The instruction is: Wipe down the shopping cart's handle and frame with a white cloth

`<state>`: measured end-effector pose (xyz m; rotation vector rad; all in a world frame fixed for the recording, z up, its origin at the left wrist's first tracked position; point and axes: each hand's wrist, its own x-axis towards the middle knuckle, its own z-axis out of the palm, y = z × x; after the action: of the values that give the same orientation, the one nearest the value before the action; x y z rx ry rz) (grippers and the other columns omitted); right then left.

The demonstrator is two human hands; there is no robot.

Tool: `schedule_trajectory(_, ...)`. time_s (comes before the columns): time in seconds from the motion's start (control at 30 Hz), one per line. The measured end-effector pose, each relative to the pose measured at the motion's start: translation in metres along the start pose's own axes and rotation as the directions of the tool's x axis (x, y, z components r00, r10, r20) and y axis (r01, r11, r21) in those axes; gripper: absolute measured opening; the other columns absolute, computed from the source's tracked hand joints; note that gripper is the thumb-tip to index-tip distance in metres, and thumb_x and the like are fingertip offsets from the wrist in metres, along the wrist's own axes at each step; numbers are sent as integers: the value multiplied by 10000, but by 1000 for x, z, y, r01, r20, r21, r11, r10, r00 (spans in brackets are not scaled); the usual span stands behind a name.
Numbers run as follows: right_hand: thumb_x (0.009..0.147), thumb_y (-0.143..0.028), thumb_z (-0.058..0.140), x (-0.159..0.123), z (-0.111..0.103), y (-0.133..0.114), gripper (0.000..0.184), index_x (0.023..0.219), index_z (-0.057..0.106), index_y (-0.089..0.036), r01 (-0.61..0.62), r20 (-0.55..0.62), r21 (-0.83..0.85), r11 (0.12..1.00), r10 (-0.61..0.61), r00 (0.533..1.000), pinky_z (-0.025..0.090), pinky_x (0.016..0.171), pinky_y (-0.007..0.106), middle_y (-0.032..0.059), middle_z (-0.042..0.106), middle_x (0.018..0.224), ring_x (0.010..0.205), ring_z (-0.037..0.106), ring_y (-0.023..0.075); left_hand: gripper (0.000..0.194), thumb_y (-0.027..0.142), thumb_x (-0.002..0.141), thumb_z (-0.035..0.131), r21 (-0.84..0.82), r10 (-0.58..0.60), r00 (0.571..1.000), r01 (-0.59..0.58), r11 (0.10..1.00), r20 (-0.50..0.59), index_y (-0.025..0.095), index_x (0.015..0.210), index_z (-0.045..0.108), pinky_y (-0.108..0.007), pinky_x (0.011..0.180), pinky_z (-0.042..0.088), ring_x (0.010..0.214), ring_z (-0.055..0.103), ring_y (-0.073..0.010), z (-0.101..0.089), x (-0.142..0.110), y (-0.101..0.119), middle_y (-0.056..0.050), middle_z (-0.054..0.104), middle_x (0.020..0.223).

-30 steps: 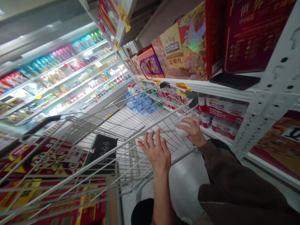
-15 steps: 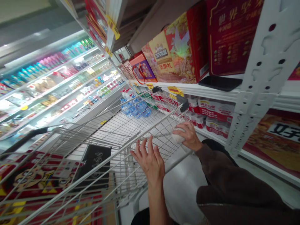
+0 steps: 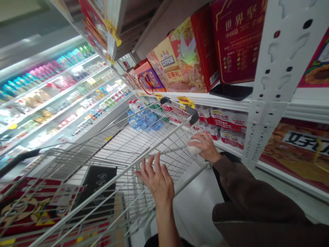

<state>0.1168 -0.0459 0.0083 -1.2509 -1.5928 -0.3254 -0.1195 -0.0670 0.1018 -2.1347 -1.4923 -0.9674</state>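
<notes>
Wire side panels of a metal shopping cart (image 3: 164, 137) stretch across the middle of the view. My left hand (image 3: 158, 181) lies against the near side of the cart, its fingers spread and nothing in them. Whether its fingertips press on the wires I cannot tell. Farther right, my right hand (image 3: 205, 144) is closed around a crumpled white cloth (image 3: 194, 145), held against the cart's wires near its front end. Part of the cloth is hidden beneath the fingers.
A black phone-like slab (image 3: 231, 92) lies on the white shelf beside a red and yellow gift box (image 3: 180, 58). Below stand shrink-wrapped bottle packs (image 3: 228, 120). A perforated white post (image 3: 269, 79) rises at right. Blue water bottles (image 3: 145, 120) stand beyond the cart; a black box (image 3: 99, 185) shows through its wires.
The whole scene has shifted slightly to the left in view. Both hands keep nearly the same pose, the cloth still in the right one.
</notes>
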Motion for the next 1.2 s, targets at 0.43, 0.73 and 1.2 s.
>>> schedule_trajectory(0.43, 857, -153, 619, 3, -7, 21, 268, 1016, 756, -321, -23, 5, 55, 998, 23, 1000, 393, 939, 422, 19, 681, 1130, 1053, 521, 227, 452, 333, 1028, 317, 2, 3, 1000, -3, 1000, -7, 178, 1330, 615, -612, 1222, 66, 1427, 350, -306, 0, 0, -1, -138, 591, 1299)
schedule_trajectory(0.73, 868, -166, 627, 28, -25, 24, 238, 981, 774, -315, -94, -121, 119, 988, 108, 987, 417, 958, 421, 43, 664, 1117, 1072, 520, 233, 442, 334, 1023, 325, 6, -13, 1000, 13, 1000, -25, 172, 1308, 621, -629, 1219, 45, 1429, 341, -311, 3, -3, -3, -144, 575, 1296)
schedule_trajectory(1.2, 735, -69, 622, 31, -34, 32, 373, 1026, 748, -266, -413, -272, 116, 903, 429, 861, 450, 940, 427, 60, 629, 1095, 1060, 533, 262, 422, 338, 1017, 331, 0, -36, 999, 36, 999, -33, 194, 1300, 609, -622, 1212, 28, 1423, 336, -305, 6, -4, -2, -137, 571, 1306)
